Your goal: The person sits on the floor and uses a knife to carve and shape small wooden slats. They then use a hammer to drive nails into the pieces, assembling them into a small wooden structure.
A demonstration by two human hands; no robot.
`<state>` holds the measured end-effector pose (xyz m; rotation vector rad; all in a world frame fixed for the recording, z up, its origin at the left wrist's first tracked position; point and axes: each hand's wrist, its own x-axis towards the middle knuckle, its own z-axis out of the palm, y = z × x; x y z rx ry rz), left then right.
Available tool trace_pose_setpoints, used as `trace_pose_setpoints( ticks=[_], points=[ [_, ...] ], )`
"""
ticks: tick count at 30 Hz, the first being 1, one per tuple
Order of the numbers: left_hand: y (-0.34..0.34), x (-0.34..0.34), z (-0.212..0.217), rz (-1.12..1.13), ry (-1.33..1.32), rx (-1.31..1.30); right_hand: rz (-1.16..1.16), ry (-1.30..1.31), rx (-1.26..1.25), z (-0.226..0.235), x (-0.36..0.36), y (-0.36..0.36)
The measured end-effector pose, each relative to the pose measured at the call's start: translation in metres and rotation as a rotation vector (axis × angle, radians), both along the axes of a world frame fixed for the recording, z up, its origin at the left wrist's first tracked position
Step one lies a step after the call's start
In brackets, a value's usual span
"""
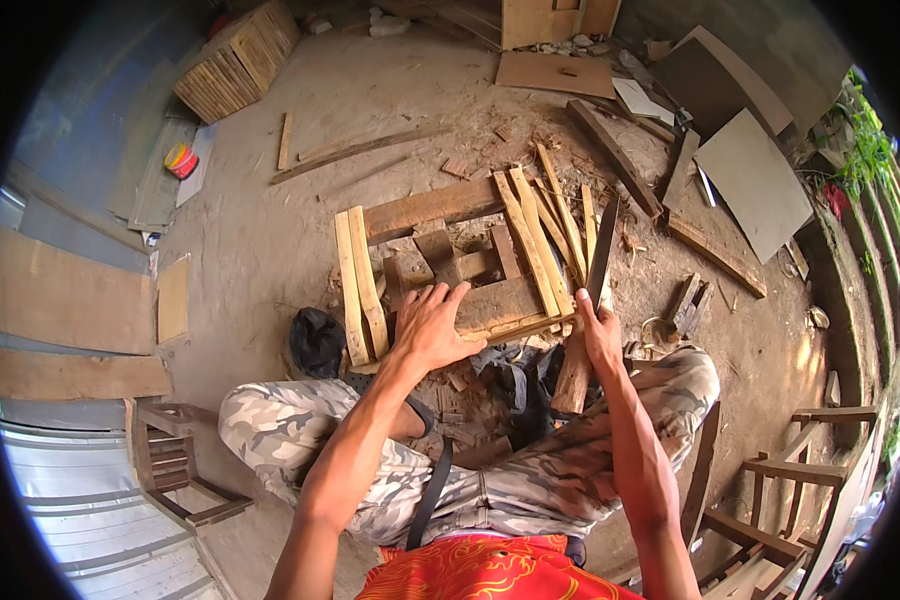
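Steadying frame (pixel 490 300) on floor between my knees | left hand (pixel 432 325) flat, open on it | right hand (pixel 600 335) closed round slat (pixel 602 255) | next: seat slat squarely, I judge.

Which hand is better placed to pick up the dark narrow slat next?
Right, probably. The right hand already rests at the lower end of the dark slat, while the left hand lies flat on the wooden frame, farther away.
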<state>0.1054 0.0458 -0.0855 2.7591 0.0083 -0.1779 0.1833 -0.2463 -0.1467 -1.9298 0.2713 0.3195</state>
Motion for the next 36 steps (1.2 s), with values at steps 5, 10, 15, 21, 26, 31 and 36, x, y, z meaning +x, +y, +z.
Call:
trace_pose_setpoints(
  ticks=[5, 10, 15, 21, 26, 31, 36],
  points=[
    [0.026, -0.012, 0.007, -0.031, 0.007, 0.01, 0.066, -0.058, -0.078, 0.011, -0.021, 0.017],
    [0.027, -0.019, 0.018, -0.016, 0.105, 0.025, 0.099, 0.046, -0.057, 0.001, -0.031, 0.021],
    [0.008, -0.005, 0.033, -0.011, 0.123, 0.052, 0.051, 0.135, 0.062, -0.009, -0.026, 0.013],
    [-0.06, 0.068, 0.019, 0.332, 0.08, -0.343, 0.077, 0.097, -0.006, 0.006, -0.03, 0.017],
    [-0.084, 0.091, 0.007, 0.442, 0.007, -0.334, 0.148, -0.014, -0.053, 0.026, -0.038, 0.015],
    [-0.082, 0.085, -0.011, 0.392, -0.213, -0.276, 0.172, 0.073, 0.076, 0.031, -0.045, 0.012],
    [-0.085, 0.083, -0.017, 0.397, -0.181, -0.267, 0.181, 0.11, 0.049, 0.034, -0.047, 0.009]
  ],
)
